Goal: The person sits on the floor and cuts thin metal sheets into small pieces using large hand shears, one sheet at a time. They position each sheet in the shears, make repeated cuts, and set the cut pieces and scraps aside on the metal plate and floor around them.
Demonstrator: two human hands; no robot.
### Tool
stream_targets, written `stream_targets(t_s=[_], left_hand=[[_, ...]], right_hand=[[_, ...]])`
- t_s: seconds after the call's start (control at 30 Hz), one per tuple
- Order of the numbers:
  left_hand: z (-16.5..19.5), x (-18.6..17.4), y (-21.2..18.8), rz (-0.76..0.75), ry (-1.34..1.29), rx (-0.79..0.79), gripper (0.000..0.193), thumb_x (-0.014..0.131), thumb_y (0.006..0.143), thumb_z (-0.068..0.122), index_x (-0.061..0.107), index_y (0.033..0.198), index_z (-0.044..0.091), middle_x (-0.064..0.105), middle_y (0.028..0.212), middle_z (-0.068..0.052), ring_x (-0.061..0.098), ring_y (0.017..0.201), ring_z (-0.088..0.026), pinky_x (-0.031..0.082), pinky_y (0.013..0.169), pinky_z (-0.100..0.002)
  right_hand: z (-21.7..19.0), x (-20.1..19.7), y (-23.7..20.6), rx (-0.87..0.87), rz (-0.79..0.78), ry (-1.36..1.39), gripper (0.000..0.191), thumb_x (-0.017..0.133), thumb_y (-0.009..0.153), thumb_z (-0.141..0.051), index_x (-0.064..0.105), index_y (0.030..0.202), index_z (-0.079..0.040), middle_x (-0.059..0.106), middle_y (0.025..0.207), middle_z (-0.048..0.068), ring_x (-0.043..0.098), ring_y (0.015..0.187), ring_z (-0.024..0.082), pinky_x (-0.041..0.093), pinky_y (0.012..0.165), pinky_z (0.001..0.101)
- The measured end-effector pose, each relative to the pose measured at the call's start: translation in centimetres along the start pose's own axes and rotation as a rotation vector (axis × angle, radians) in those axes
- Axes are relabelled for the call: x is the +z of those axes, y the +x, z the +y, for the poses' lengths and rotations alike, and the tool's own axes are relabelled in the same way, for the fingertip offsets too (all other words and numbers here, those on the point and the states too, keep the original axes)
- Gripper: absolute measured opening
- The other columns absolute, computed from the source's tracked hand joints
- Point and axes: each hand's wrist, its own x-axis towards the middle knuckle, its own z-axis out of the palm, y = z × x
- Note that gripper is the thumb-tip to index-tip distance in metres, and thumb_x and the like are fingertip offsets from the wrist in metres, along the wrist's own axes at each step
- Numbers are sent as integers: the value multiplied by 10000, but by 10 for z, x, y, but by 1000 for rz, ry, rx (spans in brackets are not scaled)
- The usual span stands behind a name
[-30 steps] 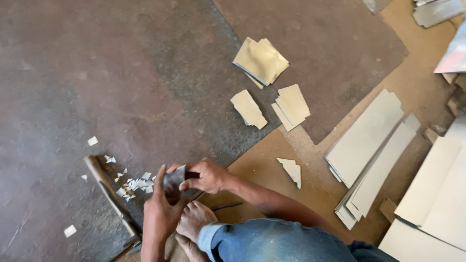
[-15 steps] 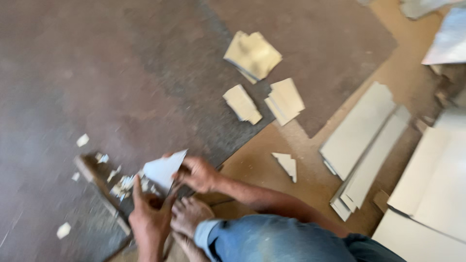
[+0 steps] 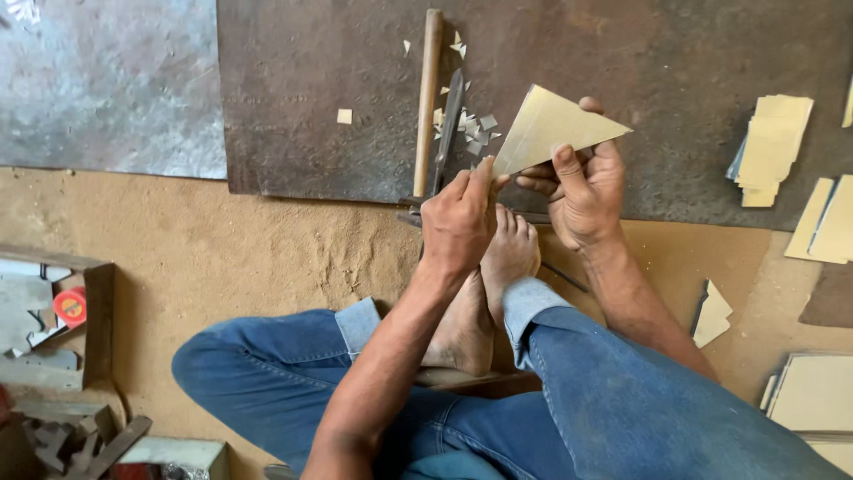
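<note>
Both hands are on one pale yellow, flat triangular sheet piece, raised just above the dark, pitted metal floor plate. The right hand pinches its lower edge, thumb on top, fingers curled beneath. The left hand nips the narrow near corner with its fingertips. Just left lie long-handled metal shears among small pale offcuts.
</note>
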Motion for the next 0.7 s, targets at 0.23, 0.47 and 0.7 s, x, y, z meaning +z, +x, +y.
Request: stream_targets(t_s=[0.23,0.47,0.7], left_hand=[[-20,4,-23,105,-78,-105,425,742,993,181,582,1369,65,661,968,-104,667,735,-259,536,615,-367],[-67,-3,-103,-122,181,-558,397,754,864,206,613,1159,-20,544,1245,-243,553,1156,-447,470,960,-527],[-88,-6,-150,-154,-197,-414,206,650,899,73,723,1091,56,554,1363,-273,546,1272,-439,445,1080,-495]], right_hand=[[11,6,21,-53,-66,-67,513,609,1130,-98,380,1589,-93,695,1163,166,741,821,221,674,743,375],[14,-1,94,-145,-35,-92,473,602,1142,-81,407,1570,-128,690,1056,155,722,769,242,677,726,394],[35,15,110,-71,-182,-191,427,630,1203,-94,410,1567,-129,716,1099,138,747,818,216,689,747,365]])
